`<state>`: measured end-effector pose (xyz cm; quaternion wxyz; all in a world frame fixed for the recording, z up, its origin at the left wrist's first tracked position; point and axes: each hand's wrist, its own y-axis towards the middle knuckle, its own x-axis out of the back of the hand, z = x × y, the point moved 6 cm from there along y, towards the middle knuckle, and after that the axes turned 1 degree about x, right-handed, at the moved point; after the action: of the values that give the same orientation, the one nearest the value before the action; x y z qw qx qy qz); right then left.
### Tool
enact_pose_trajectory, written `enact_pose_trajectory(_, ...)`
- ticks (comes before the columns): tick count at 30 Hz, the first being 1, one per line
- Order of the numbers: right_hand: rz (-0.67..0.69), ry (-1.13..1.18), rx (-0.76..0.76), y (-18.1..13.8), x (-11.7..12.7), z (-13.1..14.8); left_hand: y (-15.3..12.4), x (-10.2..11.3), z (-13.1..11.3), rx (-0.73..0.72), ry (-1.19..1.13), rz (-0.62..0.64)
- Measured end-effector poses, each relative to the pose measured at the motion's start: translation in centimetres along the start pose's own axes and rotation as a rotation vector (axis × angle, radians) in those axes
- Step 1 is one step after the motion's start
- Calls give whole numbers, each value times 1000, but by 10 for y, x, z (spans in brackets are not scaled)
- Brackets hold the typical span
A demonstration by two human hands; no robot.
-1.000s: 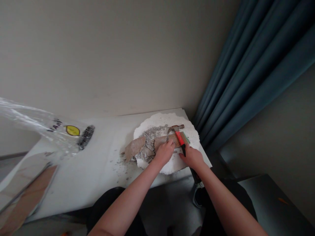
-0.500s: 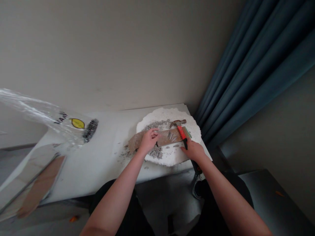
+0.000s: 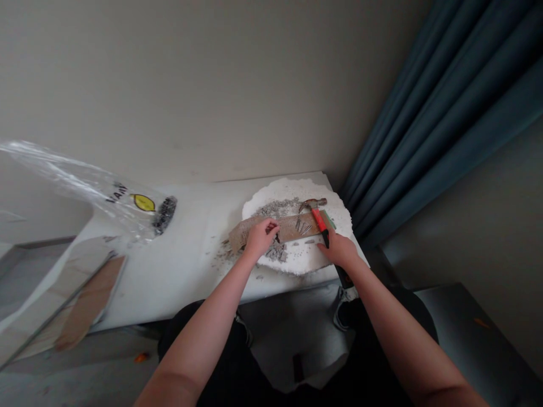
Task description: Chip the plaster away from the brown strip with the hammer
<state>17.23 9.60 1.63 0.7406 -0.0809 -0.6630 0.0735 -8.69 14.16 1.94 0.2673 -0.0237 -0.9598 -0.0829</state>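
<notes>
My right hand (image 3: 341,249) is wrapped round the handle of a claw hammer (image 3: 320,220) with a red and black grip. The hammer's metal head lies over the far side of a rough white slab (image 3: 335,195). My left hand (image 3: 260,237) is over a brown board (image 3: 292,228) lying across that slab. Its thumb and fingertips are pinched together; whatever they hold is too small to make out. Several loose nails (image 3: 304,227) lie on the board between my hands. Grey crumbs (image 3: 276,208) are scattered about the slab. A green-edged piece (image 3: 328,220) shows beside the hammer.
The slab rests at the right end of a white table (image 3: 186,271). A clear plastic bag (image 3: 127,200) with dark contents stands at the left. Brown and pale boards (image 3: 91,302) lie at the near left edge. A blue curtain (image 3: 424,124) hangs at the right.
The fingers of my left hand have closed into a tighter pinch. My right hand still grips the hammer. The whole view has shifted slightly.
</notes>
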Motion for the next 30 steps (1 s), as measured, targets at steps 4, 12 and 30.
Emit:
enact_pose_trajectory(4,25,23,0,1,-1,-1,2,-4,9,15,28,3)
enact_pose_trajectory(12,27,36,5,2,0,-1,4,-4,9,10,65,-27)
enact_pose_trajectory(30,32,34,17,2,-1,-1,6,-11,14,9,43,-36)
